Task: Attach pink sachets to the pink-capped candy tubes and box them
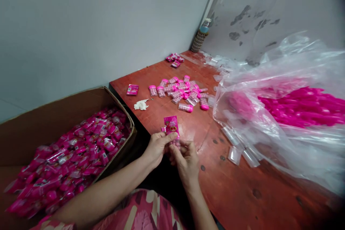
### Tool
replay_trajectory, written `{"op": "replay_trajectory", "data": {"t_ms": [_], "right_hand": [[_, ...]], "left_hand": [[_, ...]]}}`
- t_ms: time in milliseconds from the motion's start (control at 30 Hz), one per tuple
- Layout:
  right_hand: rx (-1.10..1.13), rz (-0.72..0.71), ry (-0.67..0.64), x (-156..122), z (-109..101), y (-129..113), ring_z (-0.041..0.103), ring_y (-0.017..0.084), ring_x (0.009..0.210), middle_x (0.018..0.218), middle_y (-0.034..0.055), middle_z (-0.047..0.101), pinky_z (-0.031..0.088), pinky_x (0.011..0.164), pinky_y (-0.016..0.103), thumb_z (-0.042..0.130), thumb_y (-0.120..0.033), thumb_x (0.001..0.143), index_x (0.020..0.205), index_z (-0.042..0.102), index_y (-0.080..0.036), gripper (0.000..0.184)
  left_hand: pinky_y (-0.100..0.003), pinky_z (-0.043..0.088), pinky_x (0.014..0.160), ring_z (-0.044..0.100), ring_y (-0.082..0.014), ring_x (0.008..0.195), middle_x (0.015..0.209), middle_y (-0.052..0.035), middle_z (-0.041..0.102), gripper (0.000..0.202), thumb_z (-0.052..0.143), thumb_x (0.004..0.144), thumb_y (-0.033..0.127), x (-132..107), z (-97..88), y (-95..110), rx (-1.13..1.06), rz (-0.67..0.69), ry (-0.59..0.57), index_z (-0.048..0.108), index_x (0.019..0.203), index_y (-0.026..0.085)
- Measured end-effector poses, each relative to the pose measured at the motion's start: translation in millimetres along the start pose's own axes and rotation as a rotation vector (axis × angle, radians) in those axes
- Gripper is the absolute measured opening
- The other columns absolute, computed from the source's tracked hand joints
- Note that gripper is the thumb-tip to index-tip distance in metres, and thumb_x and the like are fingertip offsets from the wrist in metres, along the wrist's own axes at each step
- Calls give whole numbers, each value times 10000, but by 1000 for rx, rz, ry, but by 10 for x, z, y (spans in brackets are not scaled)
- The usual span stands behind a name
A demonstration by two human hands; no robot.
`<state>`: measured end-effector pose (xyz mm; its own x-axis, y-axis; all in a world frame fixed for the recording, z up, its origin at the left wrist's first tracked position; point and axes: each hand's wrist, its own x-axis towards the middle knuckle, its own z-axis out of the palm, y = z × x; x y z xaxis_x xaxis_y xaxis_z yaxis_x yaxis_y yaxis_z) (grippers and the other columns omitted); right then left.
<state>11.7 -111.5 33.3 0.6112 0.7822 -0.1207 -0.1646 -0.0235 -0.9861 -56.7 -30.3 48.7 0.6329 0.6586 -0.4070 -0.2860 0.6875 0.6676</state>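
Observation:
Between my two hands, at the table's near left edge, is a small printed pink sleeve (171,124) standing upright. Pale pink beads of a small candy bottle (175,142) show at its lower end. My left hand (158,147) pinches the sleeve with the thumb across its front. The fingers of my right hand (186,160) close around the bottle's lower part. Part of the bottle is hidden by the fingers. Beyond my hands lies a loose group of similar bottles (185,107) with bright pink caps.
A cardboard box (128,124) at the left holds many wrapped pink bottles (78,151). Flat pink sleeves (132,90) and a crumpled white scrap (141,104) lie on the red table (237,190). At the right, a clear plastic bag (304,147) holds pink pieces. A woven-covered bottle (199,39) stands at the back.

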Motion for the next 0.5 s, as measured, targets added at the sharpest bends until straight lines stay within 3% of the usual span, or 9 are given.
{"op": "replay_trajectory", "data": {"t_ms": [167,233,400,500], "right_hand": [[230,65,-87,47,-10,9,498,75,327,501,-69,570,370,289,140,606,-307,752,855,431,-191,234],[229,65,-92,47,-10,3,512,77,346,522,-62,582,388,304,146,606,-302,754,858,430,-193,232],[-23,-18,11,-11,-17,-20,539,81,416,625,-35,614,439,360,171,641,-302,720,883,473,-197,256],[25,-5,-10,-20,-27,-23,536,84,398,588,-43,603,430,343,169,634,-307,727,865,472,-197,240]], "left_hand": [[-261,392,307,461,-119,300,449,2,513,278,620,693,341,-36,-4,-3,61,-52,-219,548,590,93],[-253,400,332,482,-117,335,481,-11,533,265,627,691,328,-34,-16,27,81,-39,-209,560,611,84],[-224,433,444,547,-111,479,589,-41,596,247,667,665,312,-17,-18,65,43,6,-75,579,655,82],[-218,402,382,507,-101,405,528,-17,568,236,671,659,300,-30,-5,34,62,6,-88,569,629,89]]}}
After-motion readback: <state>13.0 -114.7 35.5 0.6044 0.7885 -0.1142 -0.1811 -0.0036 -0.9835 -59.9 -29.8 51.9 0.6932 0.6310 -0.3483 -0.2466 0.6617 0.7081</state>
